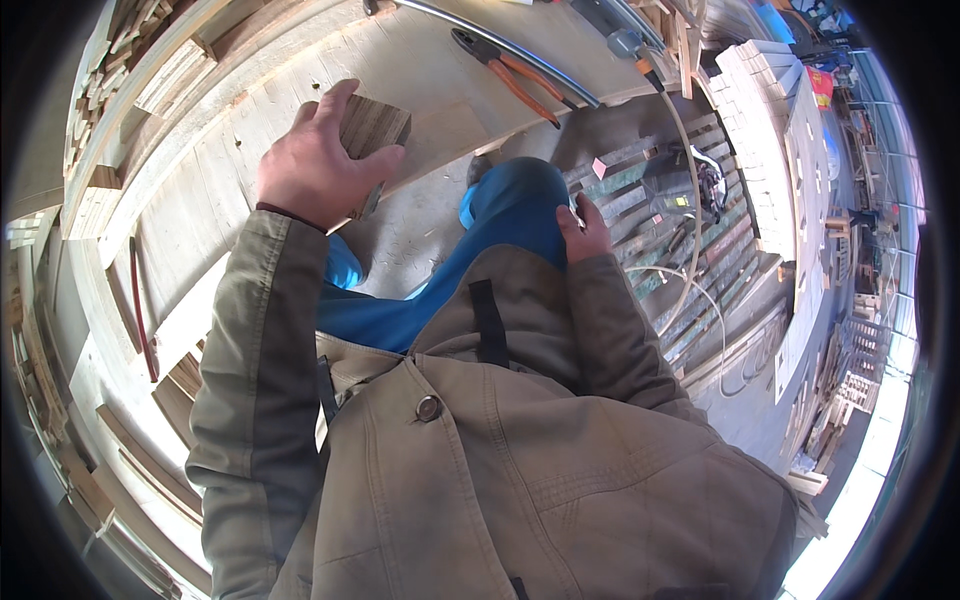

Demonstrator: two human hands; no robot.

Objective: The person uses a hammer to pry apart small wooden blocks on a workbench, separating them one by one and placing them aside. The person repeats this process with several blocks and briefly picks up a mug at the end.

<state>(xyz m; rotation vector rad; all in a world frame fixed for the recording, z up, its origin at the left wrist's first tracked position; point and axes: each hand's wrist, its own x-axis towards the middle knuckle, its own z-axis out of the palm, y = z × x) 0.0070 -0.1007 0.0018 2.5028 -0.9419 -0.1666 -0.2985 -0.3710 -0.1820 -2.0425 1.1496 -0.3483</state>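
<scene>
My left hand [325, 155] is wrapped over a plywood block [375, 128] at the edge of the wooden bench [270, 130]. The fingers lie across its top and the thumb comes down on the near side; layered plies show on its face. My right hand [585, 230] rests beside my blue-trousered knee, thumb and forefinger apart. I see nothing held in it, though its other fingers are partly hidden. Pliers with orange handles [520, 85] lie on the bench, to the right of the block.
A grey metal bar [500, 50] lies behind the pliers. A grey tool [628, 45] with a hose [690, 180] hangs over the bench's right end. Wood strips are stacked at left. On the right are a slatted pallet [640, 215] and a tall stack of pale boards [755, 120].
</scene>
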